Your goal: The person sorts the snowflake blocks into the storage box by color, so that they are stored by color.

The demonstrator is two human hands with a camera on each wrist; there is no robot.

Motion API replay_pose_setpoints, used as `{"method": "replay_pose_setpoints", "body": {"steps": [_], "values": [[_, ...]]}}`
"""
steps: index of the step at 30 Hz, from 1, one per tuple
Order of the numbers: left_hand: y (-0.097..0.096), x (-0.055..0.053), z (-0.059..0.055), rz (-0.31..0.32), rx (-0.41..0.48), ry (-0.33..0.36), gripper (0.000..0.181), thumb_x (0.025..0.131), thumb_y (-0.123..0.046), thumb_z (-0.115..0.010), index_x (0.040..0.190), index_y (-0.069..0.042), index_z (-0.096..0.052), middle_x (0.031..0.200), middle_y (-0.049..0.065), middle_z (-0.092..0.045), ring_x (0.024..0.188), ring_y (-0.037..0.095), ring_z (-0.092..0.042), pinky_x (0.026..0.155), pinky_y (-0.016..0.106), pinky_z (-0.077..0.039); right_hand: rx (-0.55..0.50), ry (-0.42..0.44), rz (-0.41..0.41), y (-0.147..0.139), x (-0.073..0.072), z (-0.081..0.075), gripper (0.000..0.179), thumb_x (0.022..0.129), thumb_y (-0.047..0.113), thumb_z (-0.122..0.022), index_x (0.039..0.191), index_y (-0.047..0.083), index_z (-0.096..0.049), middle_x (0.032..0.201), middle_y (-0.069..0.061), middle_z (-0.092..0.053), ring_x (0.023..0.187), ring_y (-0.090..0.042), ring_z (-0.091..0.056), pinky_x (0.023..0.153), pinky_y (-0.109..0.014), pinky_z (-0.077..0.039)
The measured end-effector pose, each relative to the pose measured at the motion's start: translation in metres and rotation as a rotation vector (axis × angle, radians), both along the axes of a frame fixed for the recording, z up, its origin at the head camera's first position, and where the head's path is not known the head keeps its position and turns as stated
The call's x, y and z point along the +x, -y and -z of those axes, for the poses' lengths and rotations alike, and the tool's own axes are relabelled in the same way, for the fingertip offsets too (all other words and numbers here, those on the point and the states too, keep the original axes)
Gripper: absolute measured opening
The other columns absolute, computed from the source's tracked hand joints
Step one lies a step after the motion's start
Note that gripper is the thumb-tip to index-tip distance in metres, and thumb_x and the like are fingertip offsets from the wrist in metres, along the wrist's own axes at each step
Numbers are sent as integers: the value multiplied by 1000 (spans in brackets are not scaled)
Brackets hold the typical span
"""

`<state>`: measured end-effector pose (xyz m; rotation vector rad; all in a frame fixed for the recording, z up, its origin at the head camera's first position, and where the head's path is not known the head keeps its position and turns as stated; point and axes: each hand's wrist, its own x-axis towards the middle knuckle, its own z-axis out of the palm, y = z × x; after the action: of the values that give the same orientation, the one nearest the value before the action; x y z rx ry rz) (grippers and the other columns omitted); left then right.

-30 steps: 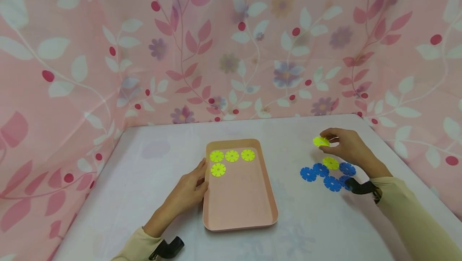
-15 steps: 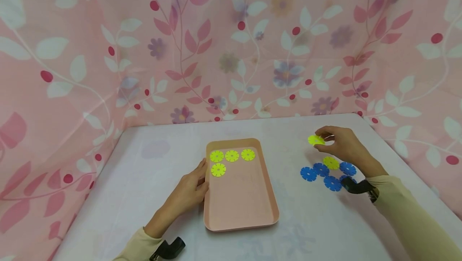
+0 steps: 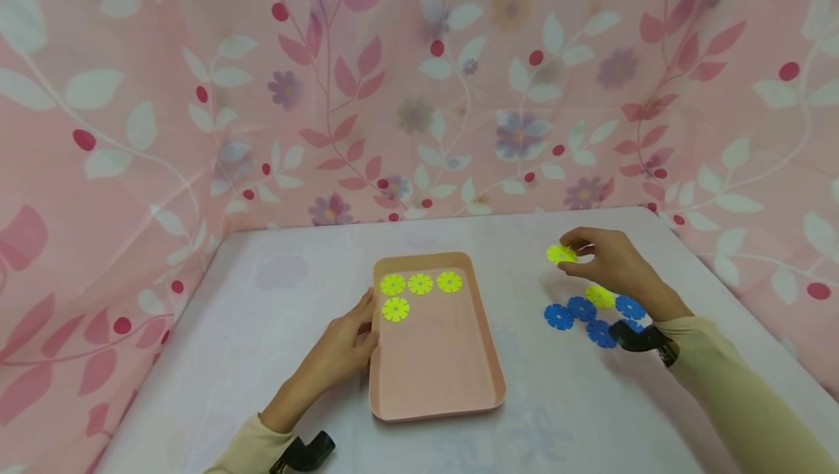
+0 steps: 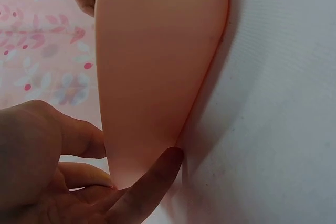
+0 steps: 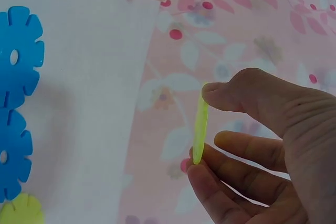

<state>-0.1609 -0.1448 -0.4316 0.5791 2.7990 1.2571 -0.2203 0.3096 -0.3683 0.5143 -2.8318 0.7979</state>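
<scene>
My right hand [image 3: 606, 259] pinches a yellow notched plastic disc [image 3: 561, 254] by its edges between thumb and fingers, above the table at the right; in the right wrist view that disc [image 5: 200, 127] appears edge-on. Below and nearer lie several blue notched discs [image 3: 559, 317] and another yellow one [image 3: 599, 297], partly hidden by the hand and wrist. My left hand [image 3: 337, 343] rests its fingertips against the outer left wall of a shallow pink tray [image 3: 435, 379]. Several yellow discs [image 3: 420, 284] lie in the tray: a row of three along the far end, with one below the leftmost.
A white cloth [image 3: 275, 343] covers the table. Floral pink fabric [image 3: 419, 95] hangs behind and at both sides. Black wrist-camera mounts [image 3: 311, 452] stick out beneath both sleeves. Table surface separates the tray from the loose discs.
My right hand has moved a little left, toward the tray, carrying the yellow disc. The left hand and the discs in the tray stay as they were.
</scene>
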Motion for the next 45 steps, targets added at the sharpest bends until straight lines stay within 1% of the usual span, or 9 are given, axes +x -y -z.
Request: {"method": "replay_pose_setpoints", "body": {"steps": [4,9,17,20,24,29,35,42,45], "values": [[-1,0,0,9,2,4,62,99,1,-61,155,8,-36,165,22,-26,124,30,-63,103,44,-49,1,3,-15,4,0,-2,41,86,8,-86,121,-4,-69,116,-20,-70,106,-42,-68,91,-56,-56],[-1,0,-1,11,3,-5,63,98,1,-61,155,7,-37,165,22,-27,125,31,-62,103,44,-49,-3,-7,-40,11,-1,-5,42,85,7,-87,122,-4,-69,117,-20,-70,106,-41,-68,91,-56,-56],[0,1,-1,0,-17,-41,62,98,0,-62,155,5,-39,163,22,-30,131,33,-57,102,45,-51,-13,-13,-65,16,-3,-5,41,85,7,-87,121,-4,-69,116,-19,-70,105,-40,-69,91,-55,-56],[0,2,-1,6,1,-31,62,98,1,-61,156,5,-39,164,22,-30,129,34,-59,100,44,-52,-13,-11,-67,18,-3,-4,41,85,8,-87,121,-4,-69,116,-18,-71,105,-40,-69,91,-54,-56],[-1,2,-3,12,19,-19,62,98,2,-60,156,5,-38,164,23,-29,129,35,-58,99,44,-52,-10,-6,-70,23,-3,-6,42,86,9,-86,122,-3,-69,117,-18,-70,106,-40,-68,92,-54,-56],[-2,1,-4,10,30,-2,62,99,2,-61,156,4,-38,165,21,-28,132,33,-57,103,44,-49,-14,4,-82,30,-4,-10,43,86,11,-86,123,-3,-69,118,-17,-70,107,-39,-68,92,-54,-56],[-3,1,-2,-22,65,24,61,98,4,-62,155,6,-40,165,18,-29,132,34,-55,98,39,-53,-26,-7,-117,39,-5,-13,41,86,12,-87,121,-2,-70,115,-15,-71,105,-36,-69,92,-52,-57],[-5,1,1,5,115,32,62,97,7,-61,154,9,-38,165,21,-27,132,37,-55,97,38,-53,-47,-19,-152,51,-6,-15,41,86,11,-87,121,-2,-70,115,-15,-71,104,-35,-69,92,-51,-57],[-6,1,2,3,119,38,62,97,7,-60,155,9,-38,165,21,-27,132,37,-54,97,38,-53,-48,-24,-165,56,-8,-16,41,86,10,-87,121,-3,-69,116,-15,-71,104,-35,-69,92,-51,-57]]}}
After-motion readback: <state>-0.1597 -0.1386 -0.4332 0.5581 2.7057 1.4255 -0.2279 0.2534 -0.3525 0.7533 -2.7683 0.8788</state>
